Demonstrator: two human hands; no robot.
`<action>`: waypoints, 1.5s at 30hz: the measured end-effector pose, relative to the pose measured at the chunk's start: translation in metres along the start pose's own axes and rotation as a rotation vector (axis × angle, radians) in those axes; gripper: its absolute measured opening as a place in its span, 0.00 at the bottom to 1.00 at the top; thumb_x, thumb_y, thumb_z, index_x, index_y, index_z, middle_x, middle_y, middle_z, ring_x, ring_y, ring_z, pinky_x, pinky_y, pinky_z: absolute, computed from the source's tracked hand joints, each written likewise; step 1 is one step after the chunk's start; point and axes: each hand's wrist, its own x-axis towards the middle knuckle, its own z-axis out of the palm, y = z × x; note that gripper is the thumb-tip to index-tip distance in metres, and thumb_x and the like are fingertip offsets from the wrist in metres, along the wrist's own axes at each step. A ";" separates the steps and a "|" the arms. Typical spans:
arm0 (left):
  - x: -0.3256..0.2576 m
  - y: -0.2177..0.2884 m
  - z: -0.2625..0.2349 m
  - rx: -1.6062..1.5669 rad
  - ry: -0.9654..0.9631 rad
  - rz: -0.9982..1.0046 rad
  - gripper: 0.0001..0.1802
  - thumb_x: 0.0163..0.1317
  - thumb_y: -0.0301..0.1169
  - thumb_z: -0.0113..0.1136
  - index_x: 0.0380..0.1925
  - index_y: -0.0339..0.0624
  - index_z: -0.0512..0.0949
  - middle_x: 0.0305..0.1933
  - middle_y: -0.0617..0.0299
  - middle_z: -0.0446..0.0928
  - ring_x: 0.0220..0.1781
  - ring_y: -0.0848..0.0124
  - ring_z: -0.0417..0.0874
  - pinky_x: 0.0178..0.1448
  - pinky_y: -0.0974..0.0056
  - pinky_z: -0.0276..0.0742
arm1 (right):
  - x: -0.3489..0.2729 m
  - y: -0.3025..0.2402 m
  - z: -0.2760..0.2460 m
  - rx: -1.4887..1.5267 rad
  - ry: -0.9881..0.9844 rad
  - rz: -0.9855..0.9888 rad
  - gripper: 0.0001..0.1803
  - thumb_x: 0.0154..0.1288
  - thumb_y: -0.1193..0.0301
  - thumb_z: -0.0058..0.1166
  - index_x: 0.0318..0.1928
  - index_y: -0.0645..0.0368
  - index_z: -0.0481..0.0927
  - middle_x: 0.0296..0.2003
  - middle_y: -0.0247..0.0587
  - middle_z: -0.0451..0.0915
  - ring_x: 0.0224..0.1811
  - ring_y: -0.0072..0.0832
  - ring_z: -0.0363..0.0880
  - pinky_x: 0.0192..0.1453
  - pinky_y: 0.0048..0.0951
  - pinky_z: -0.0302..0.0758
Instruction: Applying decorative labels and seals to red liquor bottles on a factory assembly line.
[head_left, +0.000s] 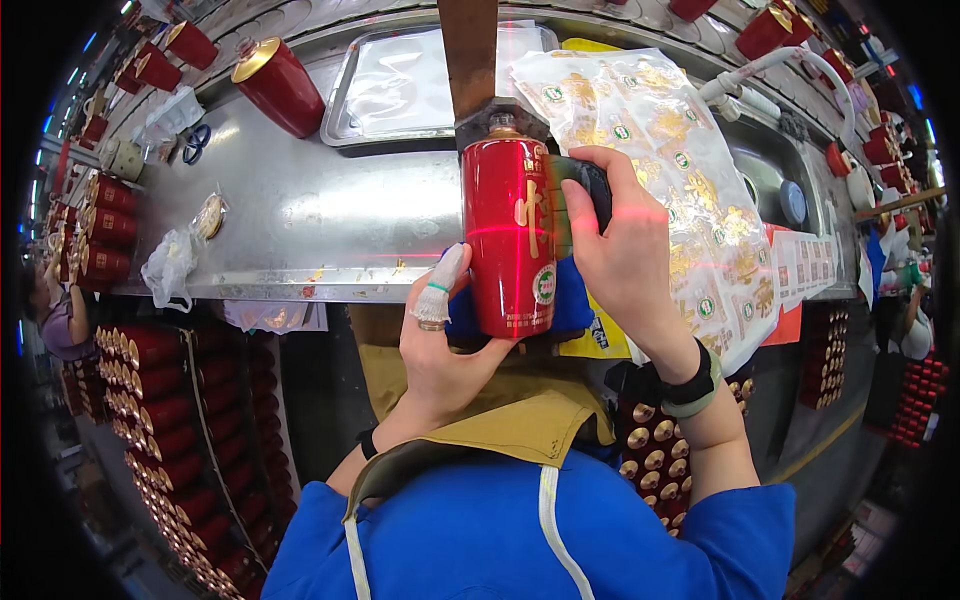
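A glossy red bottle (495,235) with gold characters and a small green-and-white emblem lies in front of me, its neck in a dark angular holder (535,122). Red laser lines cross its surface. My left hand (435,345) grips the bottle's base end, thumb beneath and fingers along its left side; a white cover wraps one finger. In my right hand (625,240) is a dark rounded block (592,185), held against the bottle's right side. Blue padding (572,300) shows under the bottle. To the right lies a translucent sheet of gold and green-white decals (700,210).
On the metal bench (390,200) stand another red bottle (285,90) and a tray (385,85). Dark-handled scissors (197,143) and a crumpled plastic bag (170,265) lie leftward. A sink (765,165) is at right. Stacked red bottles (165,400) fill the lower left. Other people work at both sides.
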 end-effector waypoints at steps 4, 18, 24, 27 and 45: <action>0.003 0.003 0.000 0.065 0.014 0.031 0.51 0.41 0.24 0.85 0.69 0.34 0.71 0.61 0.48 0.76 0.59 0.57 0.83 0.62 0.58 0.82 | 0.001 -0.001 -0.001 0.064 -0.018 0.044 0.13 0.69 0.77 0.59 0.53 0.64 0.78 0.34 0.56 0.84 0.36 0.52 0.86 0.42 0.43 0.81; 0.002 0.005 0.001 0.044 -0.009 -0.025 0.50 0.45 0.22 0.83 0.71 0.31 0.68 0.64 0.46 0.76 0.64 0.55 0.83 0.68 0.58 0.80 | 0.050 -0.008 -0.001 -0.096 -0.048 -0.512 0.12 0.61 0.73 0.60 0.46 0.56 0.82 0.39 0.39 0.82 0.39 0.42 0.81 0.48 0.41 0.77; 0.002 -0.002 -0.007 -0.001 -0.092 -0.051 0.53 0.47 0.22 0.82 0.73 0.30 0.63 0.68 0.44 0.74 0.67 0.56 0.81 0.70 0.57 0.79 | -0.007 -0.019 -0.013 0.000 -0.470 -0.822 0.14 0.57 0.69 0.61 0.45 0.51 0.83 0.35 0.31 0.82 0.39 0.30 0.82 0.52 0.37 0.77; 0.000 -0.001 -0.008 -0.073 -0.075 -0.072 0.56 0.47 0.23 0.82 0.75 0.28 0.59 0.70 0.41 0.73 0.70 0.56 0.78 0.71 0.54 0.78 | 0.056 0.001 0.018 -0.162 -0.328 -0.659 0.15 0.58 0.70 0.65 0.47 0.50 0.83 0.33 0.29 0.82 0.40 0.31 0.79 0.45 0.37 0.70; 0.000 -0.018 -0.013 -0.133 -0.201 -0.120 0.54 0.50 0.22 0.77 0.77 0.31 0.58 0.69 0.39 0.74 0.68 0.53 0.81 0.70 0.53 0.79 | 0.007 0.019 0.000 0.147 -0.311 -0.926 0.15 0.60 0.64 0.60 0.48 0.44 0.84 0.40 0.27 0.82 0.41 0.26 0.80 0.50 0.32 0.77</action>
